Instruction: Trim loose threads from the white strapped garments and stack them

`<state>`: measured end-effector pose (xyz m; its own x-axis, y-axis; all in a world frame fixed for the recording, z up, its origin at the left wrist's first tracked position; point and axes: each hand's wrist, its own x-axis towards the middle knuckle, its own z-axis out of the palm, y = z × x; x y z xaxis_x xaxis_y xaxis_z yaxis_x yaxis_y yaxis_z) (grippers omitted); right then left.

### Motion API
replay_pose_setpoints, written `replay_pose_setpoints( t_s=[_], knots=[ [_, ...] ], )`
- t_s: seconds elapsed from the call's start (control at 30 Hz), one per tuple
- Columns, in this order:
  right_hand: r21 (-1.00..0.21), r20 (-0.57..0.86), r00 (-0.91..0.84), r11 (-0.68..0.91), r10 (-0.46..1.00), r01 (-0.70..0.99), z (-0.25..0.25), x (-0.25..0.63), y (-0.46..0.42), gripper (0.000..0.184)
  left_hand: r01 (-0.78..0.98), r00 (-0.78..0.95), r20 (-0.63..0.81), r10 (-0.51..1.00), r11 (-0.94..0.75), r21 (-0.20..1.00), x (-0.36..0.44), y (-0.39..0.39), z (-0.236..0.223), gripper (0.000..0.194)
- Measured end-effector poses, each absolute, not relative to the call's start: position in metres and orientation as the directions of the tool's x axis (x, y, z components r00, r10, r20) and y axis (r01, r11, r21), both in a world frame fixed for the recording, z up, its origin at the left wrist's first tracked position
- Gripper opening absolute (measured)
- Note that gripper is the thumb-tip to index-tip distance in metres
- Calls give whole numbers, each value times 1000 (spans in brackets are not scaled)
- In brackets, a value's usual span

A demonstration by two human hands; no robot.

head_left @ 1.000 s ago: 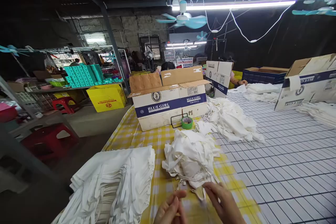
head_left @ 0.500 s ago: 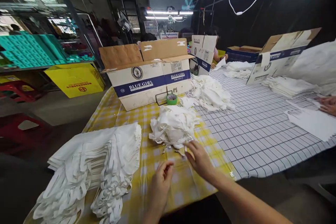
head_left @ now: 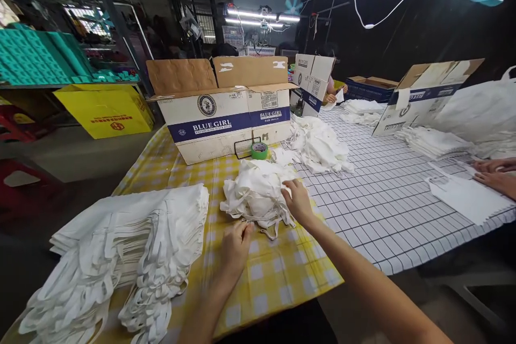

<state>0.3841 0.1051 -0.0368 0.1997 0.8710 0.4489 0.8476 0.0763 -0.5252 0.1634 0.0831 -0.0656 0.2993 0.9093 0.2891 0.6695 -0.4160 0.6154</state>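
Note:
A crumpled heap of white cloth pieces with thin straps (head_left: 253, 191) lies on a yellow checked tablecloth (head_left: 282, 274). At the heap's right side is my right hand (head_left: 299, 203), its fingers bent but apart against the cloth. My left hand (head_left: 236, 244) is closed in a pinch at the front left edge of the heap; whatever its fingertips hold, if anything, is too small to make out. One strap loop hangs out of the heap between the two hands. To the left sits a thick, neat stack of white cloth bags (head_left: 161, 209), their long loop handles drooping towards me.
A BLUE GIRL carton (head_left: 229, 123) stands behind the heap, with green tape (head_left: 259, 150) before it. Another white heap (head_left: 322, 145) lies on the grid cloth (head_left: 363, 204). At right, a co-worker's hands (head_left: 495, 172) rest by a flat white bag (head_left: 467, 193). A yellow box (head_left: 105, 113) stands left.
Both hands have moved forward to the heap, the right onto its side and the left to its front edge. A strap loop now sticks out in front. The view has shifted slightly.

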Motion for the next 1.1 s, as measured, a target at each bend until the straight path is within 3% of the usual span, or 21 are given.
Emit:
replay_pose_setpoints(
  t_s=[0.07, 0.2, 0.33, 0.53, 0.63, 0.77, 0.93, 1.1],
  knots=[
    [-519, 463, 201, 80, 863, 851, -30, 380, 126, 28, 692, 248, 406, 880, -454, 562, 176, 88, -68, 29],
    [-533, 473, 186, 112, 861, 839, -21, 366, 165, 32, 782, 224, 548, 806, -484, 392, 198, 93, -68, 46],
    [-589, 475, 183, 157, 861, 793, -11, 366, 183, 9, 817, 296, 502, 813, -487, 307, 199, 85, -85, 64],
    [-688, 586, 297, 269, 754, 674, 48, 400, 146, 24, 835, 294, 408, 865, -440, 331, 197, 85, -122, 81],
    [-731, 663, 391, 438, 639, 523, 81, 413, 105, 18, 840, 316, 364, 876, -436, 321, 210, 98, -127, 77],
    [-738, 664, 573, 543, 480, 400, 109, 425, 51, 13, 869, 339, 286, 896, -414, 269, 227, 114, -128, 60],
    [-576, 721, 682, 655, 124, 490, 136, 443, 5, 11, 896, 328, 297, 897, -395, 204, 234, 130, -127, 55],
    [-588, 726, 669, 646, 157, 486, 140, 447, -25, 10, 901, 335, 251, 908, -386, 197, 230, 143, -118, 57]
  ],
)
